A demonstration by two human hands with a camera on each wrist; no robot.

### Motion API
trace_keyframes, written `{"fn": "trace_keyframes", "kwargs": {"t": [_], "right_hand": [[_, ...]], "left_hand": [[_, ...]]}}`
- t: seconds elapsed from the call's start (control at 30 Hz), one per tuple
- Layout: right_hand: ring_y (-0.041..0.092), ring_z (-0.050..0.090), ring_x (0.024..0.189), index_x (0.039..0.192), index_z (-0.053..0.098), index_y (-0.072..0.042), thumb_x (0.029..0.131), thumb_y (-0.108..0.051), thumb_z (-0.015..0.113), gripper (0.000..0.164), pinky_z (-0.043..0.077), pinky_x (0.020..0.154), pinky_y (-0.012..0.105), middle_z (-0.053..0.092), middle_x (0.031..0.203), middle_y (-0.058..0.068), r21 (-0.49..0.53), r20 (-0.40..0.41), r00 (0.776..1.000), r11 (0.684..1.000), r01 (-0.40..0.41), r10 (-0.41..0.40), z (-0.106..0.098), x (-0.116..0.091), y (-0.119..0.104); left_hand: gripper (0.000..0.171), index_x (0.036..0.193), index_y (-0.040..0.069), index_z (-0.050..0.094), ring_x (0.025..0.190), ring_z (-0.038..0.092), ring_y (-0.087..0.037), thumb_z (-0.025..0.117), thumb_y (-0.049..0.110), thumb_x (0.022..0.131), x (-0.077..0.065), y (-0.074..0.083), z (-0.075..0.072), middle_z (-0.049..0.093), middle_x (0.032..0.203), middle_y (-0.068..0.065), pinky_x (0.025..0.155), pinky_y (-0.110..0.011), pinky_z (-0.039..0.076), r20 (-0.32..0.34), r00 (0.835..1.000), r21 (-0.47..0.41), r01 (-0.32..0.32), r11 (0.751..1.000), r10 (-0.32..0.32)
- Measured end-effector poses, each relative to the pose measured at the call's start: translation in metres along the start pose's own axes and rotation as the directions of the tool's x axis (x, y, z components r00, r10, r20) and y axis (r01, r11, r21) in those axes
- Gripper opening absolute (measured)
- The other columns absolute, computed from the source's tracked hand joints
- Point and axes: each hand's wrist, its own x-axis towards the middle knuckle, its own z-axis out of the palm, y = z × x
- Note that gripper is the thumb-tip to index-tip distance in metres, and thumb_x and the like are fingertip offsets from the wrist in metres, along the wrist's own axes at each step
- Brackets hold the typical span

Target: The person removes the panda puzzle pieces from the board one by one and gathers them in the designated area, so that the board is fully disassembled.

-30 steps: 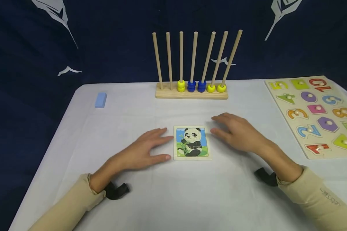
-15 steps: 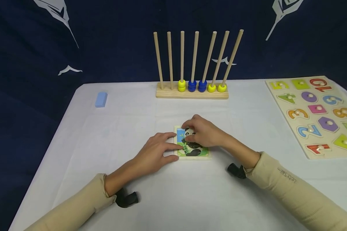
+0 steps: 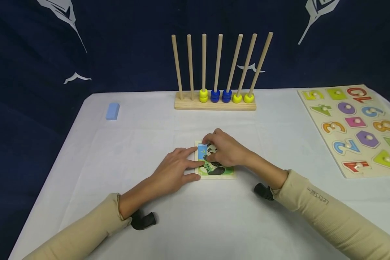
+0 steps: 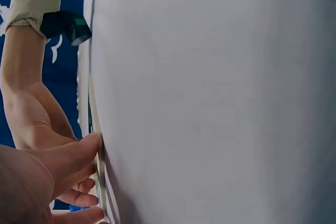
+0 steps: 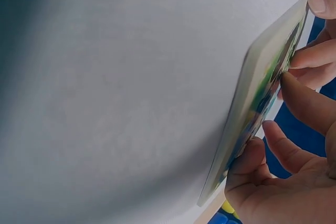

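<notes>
A small square panda puzzle (image 3: pixel 217 172) with a pale wooden border lies face up on the white table. Along its left side, my left hand (image 3: pixel 173 169) spreads its fingers, the fingertips on the border and the picture. From the right, my right hand (image 3: pixel 229 148) reaches over and hides much of the panda. Its thumb and bent fingers (image 5: pixel 283 145) touch the picture, set apart from each other. Whether they pinch a puzzle piece I cannot tell. In the left wrist view, the left thumb (image 4: pixel 79 150) lies at the puzzle's edge.
Behind the puzzle stands a wooden peg rack (image 3: pixel 215 104) with tall rods and yellow and blue beads. A number-and-shape knob board (image 3: pixel 339 169) lies at the right. A blue block (image 3: pixel 112 111) sits at the back left. Dark patterned cloth (image 3: pixel 133 47) hangs behind the table.
Both hands have come in to the puzzle since one second ago, the right one moving left over the picture. Over the last half second they have hardly moved.
</notes>
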Motion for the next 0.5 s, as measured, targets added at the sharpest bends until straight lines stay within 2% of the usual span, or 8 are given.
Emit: {"fn": "trace_keyframes", "kwargs": {"t": [0.5], "right_hand": [[0.026, 0.050, 0.096, 0.120, 0.059, -0.002, 0.084, -0.009, 0.078, 0.041, 0.045, 0.085, 0.040, 0.052, 0.107, 0.014, 0.027, 0.006, 1.000, 1.000, 0.004, -0.004, 0.0006, 0.0026, 0.0035]], "left_hand": [[0.044, 0.129, 0.018, 0.068, 0.132, 0.041, -0.033, 0.074, 0.034, 0.089, 0.0026, 0.0001, -0.0025, 0.040, 0.152, -0.015, 0.104, -0.051, 0.038, 0.024, 1.000, 0.043, -0.001, 0.999, 0.000]]}}
